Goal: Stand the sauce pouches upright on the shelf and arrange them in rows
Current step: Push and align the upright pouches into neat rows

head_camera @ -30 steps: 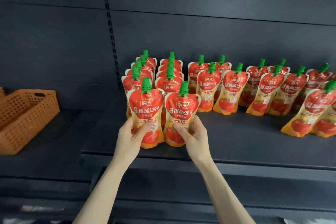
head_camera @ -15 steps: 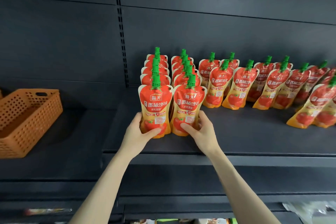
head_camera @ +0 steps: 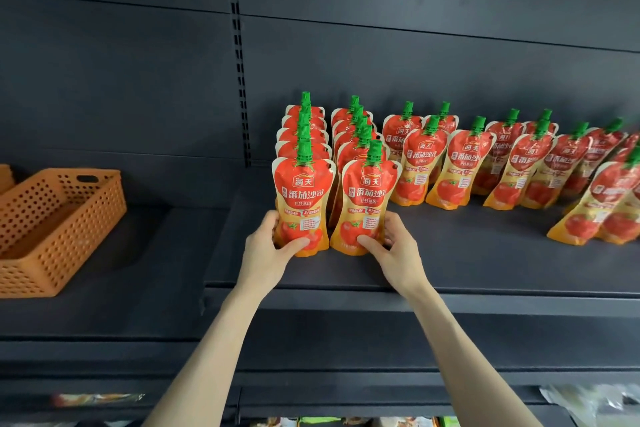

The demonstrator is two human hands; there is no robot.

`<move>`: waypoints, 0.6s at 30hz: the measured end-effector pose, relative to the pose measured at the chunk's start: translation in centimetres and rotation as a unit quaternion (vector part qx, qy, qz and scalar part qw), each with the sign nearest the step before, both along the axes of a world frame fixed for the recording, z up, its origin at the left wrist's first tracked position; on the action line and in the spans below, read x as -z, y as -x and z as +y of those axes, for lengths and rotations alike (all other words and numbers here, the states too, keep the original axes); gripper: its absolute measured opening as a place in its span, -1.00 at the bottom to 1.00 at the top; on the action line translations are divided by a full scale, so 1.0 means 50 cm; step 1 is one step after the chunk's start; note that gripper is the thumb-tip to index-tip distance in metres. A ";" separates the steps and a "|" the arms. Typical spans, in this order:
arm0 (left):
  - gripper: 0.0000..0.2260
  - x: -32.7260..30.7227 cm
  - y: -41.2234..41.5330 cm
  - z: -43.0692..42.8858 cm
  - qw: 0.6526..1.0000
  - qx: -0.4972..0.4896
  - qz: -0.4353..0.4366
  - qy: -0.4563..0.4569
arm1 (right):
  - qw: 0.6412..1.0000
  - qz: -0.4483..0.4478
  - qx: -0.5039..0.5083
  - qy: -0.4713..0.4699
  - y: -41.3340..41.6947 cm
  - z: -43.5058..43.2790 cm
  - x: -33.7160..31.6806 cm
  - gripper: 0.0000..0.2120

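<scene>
Red and orange sauce pouches with green caps stand on the dark shelf (head_camera: 450, 263). Two neat rows run front to back at the shelf's left end. My left hand (head_camera: 268, 250) grips the bottom of the front pouch of the left row (head_camera: 303, 191). My right hand (head_camera: 394, 250) grips the bottom of the front pouch of the right row (head_camera: 369, 194). Both pouches stand upright, side by side, with their bases on the shelf. Further right, several pouches (head_camera: 519, 166) lean loosely in uneven rows.
An orange perforated basket (head_camera: 59, 222) sits on the lower shelf section to the left. A slotted upright post (head_camera: 239, 55) runs down the back panel. More leaning pouches (head_camera: 599, 211) stand near the right edge, closer to the front.
Both hands have pushed the two front pouches back against their rows. The view has shifted left, so the pouches now sit further right in the frame.
</scene>
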State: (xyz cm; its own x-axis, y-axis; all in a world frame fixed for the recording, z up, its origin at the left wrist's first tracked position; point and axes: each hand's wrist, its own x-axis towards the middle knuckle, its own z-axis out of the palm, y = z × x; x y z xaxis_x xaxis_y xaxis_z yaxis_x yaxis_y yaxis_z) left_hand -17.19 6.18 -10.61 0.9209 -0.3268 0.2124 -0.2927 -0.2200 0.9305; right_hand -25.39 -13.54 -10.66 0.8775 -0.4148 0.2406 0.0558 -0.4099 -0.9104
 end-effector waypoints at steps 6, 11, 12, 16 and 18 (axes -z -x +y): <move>-0.64 -0.001 0.003 -0.003 1.000 -0.012 -0.012 -0.005 | 1.000 0.007 -0.008 -0.003 0.002 -0.002 -0.002 -0.68; -0.61 0.001 0.005 -0.007 1.000 -0.019 -0.020 -0.007 | 1.000 0.008 -0.011 -0.005 0.002 -0.001 -0.001 -0.65; -0.62 0.001 0.006 -0.007 1.000 -0.020 -0.021 -0.007 | 1.000 0.008 -0.011 -0.004 0.002 0.000 -0.001 -0.64; -0.62 0.001 0.007 -0.006 1.000 -0.020 -0.017 -0.009 | 1.000 0.008 -0.002 -0.005 0.002 0.001 0.001 -0.62; -0.60 0.000 0.008 -0.006 1.000 -0.023 -0.014 -0.012 | 1.000 0.008 0.012 -0.008 0.003 0.002 0.001 -0.60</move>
